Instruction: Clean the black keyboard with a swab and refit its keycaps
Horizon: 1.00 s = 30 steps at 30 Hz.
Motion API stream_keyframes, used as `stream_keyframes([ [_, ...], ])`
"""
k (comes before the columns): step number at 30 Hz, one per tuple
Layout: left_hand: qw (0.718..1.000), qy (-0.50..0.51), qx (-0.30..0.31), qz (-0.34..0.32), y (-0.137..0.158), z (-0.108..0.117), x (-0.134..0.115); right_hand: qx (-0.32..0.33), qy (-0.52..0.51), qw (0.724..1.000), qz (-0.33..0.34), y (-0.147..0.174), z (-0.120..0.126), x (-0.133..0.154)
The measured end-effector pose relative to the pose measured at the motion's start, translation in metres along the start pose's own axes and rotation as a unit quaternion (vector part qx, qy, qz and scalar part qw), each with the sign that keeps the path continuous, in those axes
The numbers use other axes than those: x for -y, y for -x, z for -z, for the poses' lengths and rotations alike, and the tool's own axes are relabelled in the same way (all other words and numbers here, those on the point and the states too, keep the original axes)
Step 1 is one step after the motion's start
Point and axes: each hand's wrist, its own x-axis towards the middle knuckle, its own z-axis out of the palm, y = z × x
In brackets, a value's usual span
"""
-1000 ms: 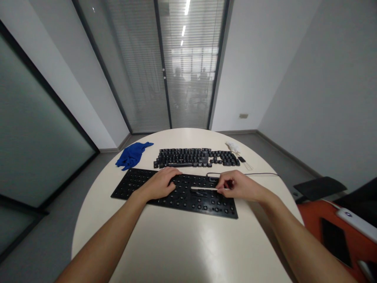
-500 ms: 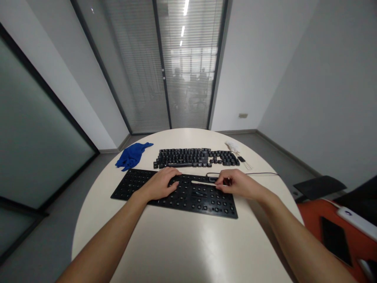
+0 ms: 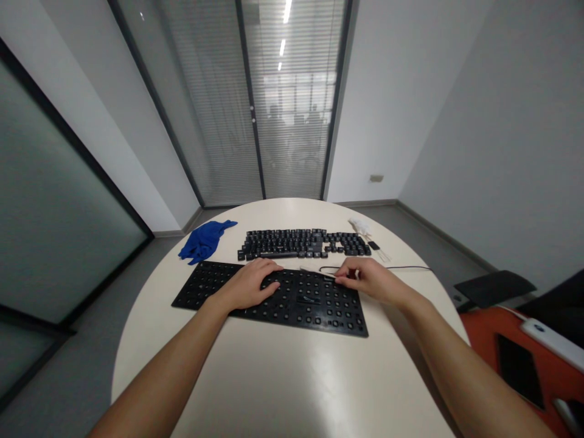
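A black keyboard base [image 3: 319, 319] with its keycaps off lies at a slant on the table, its switch posts bare. My left hand [image 3: 246, 285] lies over its middle, palm down, with the thumb apart from the fingers. Over the far edge, toward the right, my right hand [image 3: 367, 280] pinches a thin white cotton swab [image 3: 316, 271] between thumb and fingertips. The swab points left along that edge. Behind the base sit the loose black keycaps [image 3: 283, 241], laid out in keyboard order.
A crumpled blue cloth [image 3: 204, 241] lies at the far left of the round white table [image 3: 264, 377]. Several more cotton swabs [image 3: 360, 228] are at the far right. A black cable [image 3: 406, 267] runs off right. Beside the table, a phone [image 3: 520, 371] rests on an orange seat [image 3: 483, 325].
The swab in my right hand has moved away from me, from over the base's upper area to its far edge. My left hand has stayed in place.
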Motion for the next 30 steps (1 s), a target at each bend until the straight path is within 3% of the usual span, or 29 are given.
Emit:
stream_keyframes([
  [10, 1.0, -0.004, 0.01, 0.01, -0.001, 0.001, -0.003, 0.007, -0.01, 1.0, 0.024, -0.001, -0.003, -0.007],
  [22, 0.999, -0.029, 0.009, 0.019, -0.002, -0.001, -0.002, 0.016, -0.005, 1.0, -0.007, 0.003, 0.0, -0.009],
  [30, 0.999, -0.035, 0.005, 0.025, -0.002, 0.001, 0.0, 0.02, 0.0, 1.0, 0.011, 0.003, -0.002, -0.004],
])
